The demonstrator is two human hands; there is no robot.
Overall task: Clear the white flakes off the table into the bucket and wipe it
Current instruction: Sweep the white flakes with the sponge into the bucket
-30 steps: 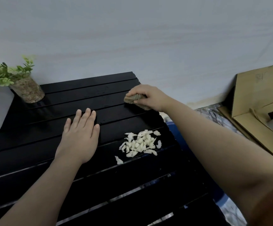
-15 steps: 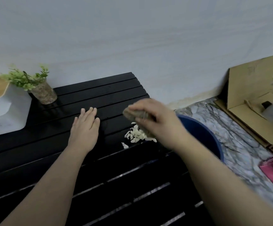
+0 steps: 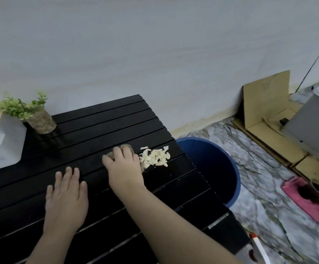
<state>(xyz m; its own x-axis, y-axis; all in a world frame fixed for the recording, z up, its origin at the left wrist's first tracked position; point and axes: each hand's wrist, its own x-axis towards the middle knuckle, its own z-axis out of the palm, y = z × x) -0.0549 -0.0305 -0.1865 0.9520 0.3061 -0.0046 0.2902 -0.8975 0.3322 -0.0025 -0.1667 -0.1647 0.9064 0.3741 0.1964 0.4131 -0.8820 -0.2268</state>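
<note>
Black slats make up the table (image 3: 101, 128), and nearest on it lies the left hand (image 3: 67, 202), palm down, fingers straight and slightly spread, holding nothing. Just ahead and to its right, the right hand (image 3: 123, 168) has its fingers curled over a brown sponge (image 3: 128, 147), pressing it to the slats. The flakes (image 3: 155, 158) sit in a loose white heap against the right side of the sponge, near the table's right edge. Beside that edge a blue bucket (image 3: 229, 168) stands on the marbled floor (image 3: 259, 212), its left part hidden by the table. Farther right, a pink cloth (image 3: 303, 199) lies on the floor. At the table's far left corner stand a plant (image 3: 40, 121) in a glass and a white box (image 3: 2, 141). Cardboard (image 3: 265, 103) leans against the wall (image 3: 154, 54) beyond.
</note>
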